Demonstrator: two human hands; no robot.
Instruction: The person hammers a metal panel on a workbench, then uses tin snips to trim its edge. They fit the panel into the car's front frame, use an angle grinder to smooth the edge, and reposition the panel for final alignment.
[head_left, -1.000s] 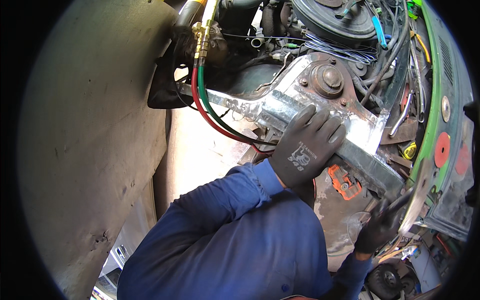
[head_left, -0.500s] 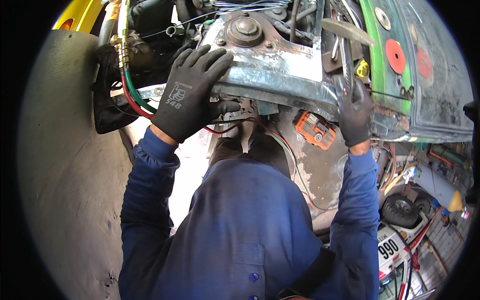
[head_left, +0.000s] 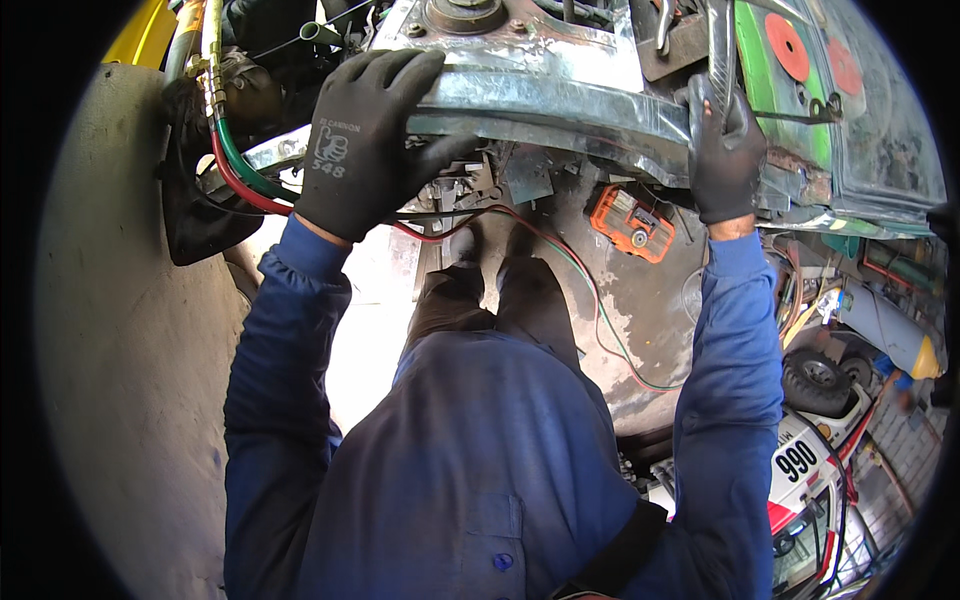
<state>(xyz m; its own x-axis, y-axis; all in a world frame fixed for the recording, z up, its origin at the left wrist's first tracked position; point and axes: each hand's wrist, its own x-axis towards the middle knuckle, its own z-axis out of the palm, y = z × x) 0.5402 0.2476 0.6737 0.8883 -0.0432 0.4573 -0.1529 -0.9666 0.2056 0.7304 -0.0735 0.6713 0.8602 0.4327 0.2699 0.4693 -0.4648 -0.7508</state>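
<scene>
My left hand [head_left: 362, 148], in a black knit glove, rests on the car body's bare metal rail [head_left: 560, 100]. Its fingers lie over the rail's upper edge, with the thumb apart below. In its glove, my right hand [head_left: 728, 155] is closed around the shiny metal handle of a hammer [head_left: 719, 62], at the rail's right end. The hammer stands upright in my fist; its head is mostly beyond the upper edge of the picture. A round strut mount [head_left: 466, 14] sits in the bare metal panel beyond the rail.
Red and green hoses [head_left: 240, 175] run past my left wrist and across the floor. An orange case [head_left: 632, 222] lies on the floor under the rail. Green bodywork [head_left: 785, 95] borders my right hand. A grey panel [head_left: 130, 330] stands left; a gas cylinder [head_left: 880, 325] and tyre [head_left: 815, 380] lie right.
The view has shifted, so the car body sits higher in the picture. The hammer's head has moved up toward the picture's edge. My left hand stays on the rail.
</scene>
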